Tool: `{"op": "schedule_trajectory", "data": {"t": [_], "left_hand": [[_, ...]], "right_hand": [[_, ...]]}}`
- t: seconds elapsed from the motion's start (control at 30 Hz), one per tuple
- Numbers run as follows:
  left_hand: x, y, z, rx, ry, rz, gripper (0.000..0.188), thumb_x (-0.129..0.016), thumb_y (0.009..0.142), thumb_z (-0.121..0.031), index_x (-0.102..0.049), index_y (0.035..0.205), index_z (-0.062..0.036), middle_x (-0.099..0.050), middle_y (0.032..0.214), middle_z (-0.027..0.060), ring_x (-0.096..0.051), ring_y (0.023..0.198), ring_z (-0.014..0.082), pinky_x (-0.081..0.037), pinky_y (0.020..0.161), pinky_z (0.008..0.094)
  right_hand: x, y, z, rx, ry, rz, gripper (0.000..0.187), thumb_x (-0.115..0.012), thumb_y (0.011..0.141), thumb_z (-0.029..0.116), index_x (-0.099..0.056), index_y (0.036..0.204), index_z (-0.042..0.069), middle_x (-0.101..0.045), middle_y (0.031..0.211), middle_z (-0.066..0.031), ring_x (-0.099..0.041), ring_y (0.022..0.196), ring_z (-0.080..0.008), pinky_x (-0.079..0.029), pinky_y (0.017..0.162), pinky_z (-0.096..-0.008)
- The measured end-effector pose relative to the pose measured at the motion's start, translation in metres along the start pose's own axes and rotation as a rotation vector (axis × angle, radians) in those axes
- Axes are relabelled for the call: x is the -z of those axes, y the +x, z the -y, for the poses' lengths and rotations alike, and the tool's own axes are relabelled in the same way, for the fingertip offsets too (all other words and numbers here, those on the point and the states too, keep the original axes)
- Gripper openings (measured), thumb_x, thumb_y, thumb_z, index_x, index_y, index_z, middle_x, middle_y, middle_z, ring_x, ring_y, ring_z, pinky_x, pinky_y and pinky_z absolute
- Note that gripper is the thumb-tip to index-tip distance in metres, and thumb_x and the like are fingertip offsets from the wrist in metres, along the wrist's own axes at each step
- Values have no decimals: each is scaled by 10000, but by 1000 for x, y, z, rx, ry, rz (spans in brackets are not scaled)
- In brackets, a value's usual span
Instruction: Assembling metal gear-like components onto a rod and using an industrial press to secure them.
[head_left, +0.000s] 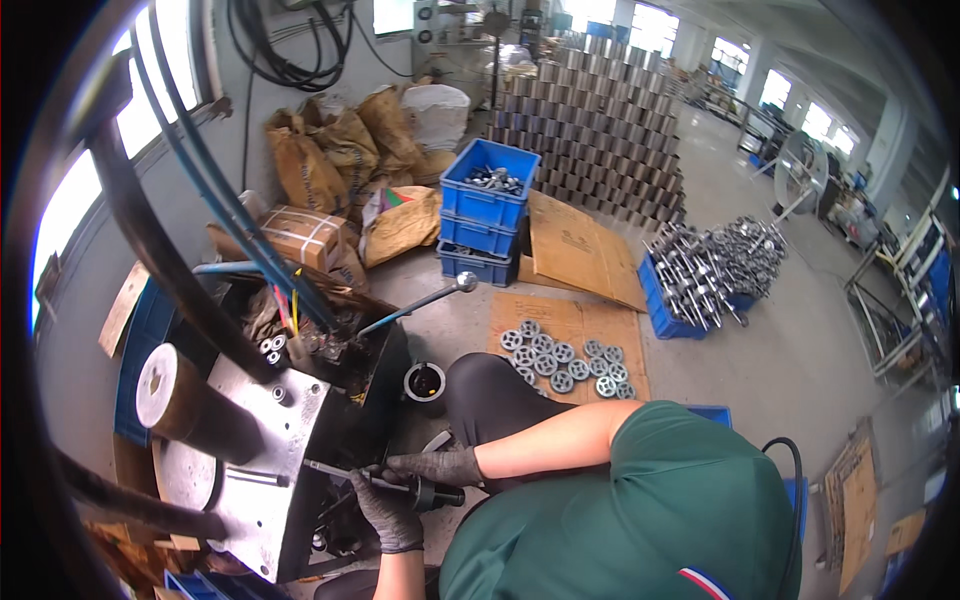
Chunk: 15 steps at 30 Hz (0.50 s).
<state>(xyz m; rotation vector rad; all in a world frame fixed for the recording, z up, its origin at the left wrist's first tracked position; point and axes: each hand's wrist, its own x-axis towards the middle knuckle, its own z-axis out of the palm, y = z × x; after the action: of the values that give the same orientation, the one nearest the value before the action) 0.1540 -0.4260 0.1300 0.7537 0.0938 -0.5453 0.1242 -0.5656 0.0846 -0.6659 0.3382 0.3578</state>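
Note:
Both my hands wear dark grey gloves and are close together beside the press plate. My left hand (390, 518), the lower one, has its fingers closed round a slim metal rod (328, 469). My right hand (438, 467) lies over the same rod from the far side, fingers curled against it. Toward my body, a black cylindrical piece (436, 495) sits at the rod's near end; I cannot tell whether it is joined to it. The rod's bare tip reaches the edge of the steel plate (290, 420). A loose metal rod (258, 479) lies on that plate.
A thick steel ram (200, 405) stands over the plate, and a ball-ended lever (420, 302) juts out. A round black container (425, 382) is near my knee. Several handwheels (543, 364) lie on cardboard. Blue crates (486, 235) and a pile of metal shafts (715, 265) stand beyond.

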Motion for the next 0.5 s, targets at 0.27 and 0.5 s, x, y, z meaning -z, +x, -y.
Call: {"op": "schedule_trajectory", "data": {"t": [0.27,0.5], "left_hand": [[20,27,4,-353,596,189,432,-633,1047,-438,-580,1268,-71,-605,1160,73,-609,1054,197,-538,945,396],[97,76,9,-885,1729,472,214,-628,1032,-173,-616,1205,-47,-628,1157,63,-626,1054,196,-550,945,349]], "right_hand": [[39,-57,55,715,-909,120,198,-573,1018,150,-676,1024,-20,-673,1042,-116,-642,981,-216,-530,883,-339],[101,-251,145,561,-989,-190,202,-594,995,216,-686,1085,61,-703,1094,-113,-706,936,-193,-572,831,-328]]}}
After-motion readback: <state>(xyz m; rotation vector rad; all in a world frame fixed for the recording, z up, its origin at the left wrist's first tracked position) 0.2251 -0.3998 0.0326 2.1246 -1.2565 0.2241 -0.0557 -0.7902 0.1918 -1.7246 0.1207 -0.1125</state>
